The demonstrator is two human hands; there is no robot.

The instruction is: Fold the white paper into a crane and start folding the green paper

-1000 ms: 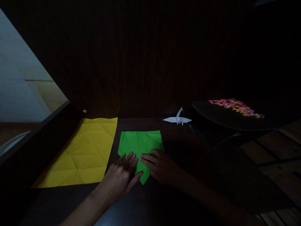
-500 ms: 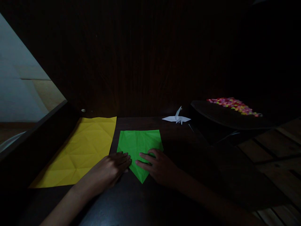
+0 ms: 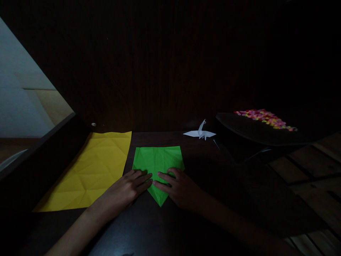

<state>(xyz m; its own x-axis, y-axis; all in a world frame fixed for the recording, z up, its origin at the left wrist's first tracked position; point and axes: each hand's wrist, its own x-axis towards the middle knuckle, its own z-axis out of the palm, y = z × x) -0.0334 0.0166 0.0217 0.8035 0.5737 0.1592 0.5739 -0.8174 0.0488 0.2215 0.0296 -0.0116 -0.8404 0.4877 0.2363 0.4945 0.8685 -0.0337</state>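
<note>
Left hand (image 3: 125,190) has slid back onto the green paper (image 3: 157,160) w/ fingers flat, right hand (image 3: 179,187) flat too, nothing gripped; paper sits beside yellow sheet (image 3: 90,170) — press evenly along crease.

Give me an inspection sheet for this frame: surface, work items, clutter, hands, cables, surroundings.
Surface: dark wooden table, dimly lit.
Work items: partly folded green paper sheet, lying flat, pointed end toward the person.
Clutter: creased yellow paper sheet to its left; white folded paper crane behind; dark tray of small multicoloured pieces at right.
Hands: left hand and right hand both pressed flat on the green sheet's near edges.
Cables: nothing seen.
Surroundings: dark panelled wall; pale floor at left.
</note>
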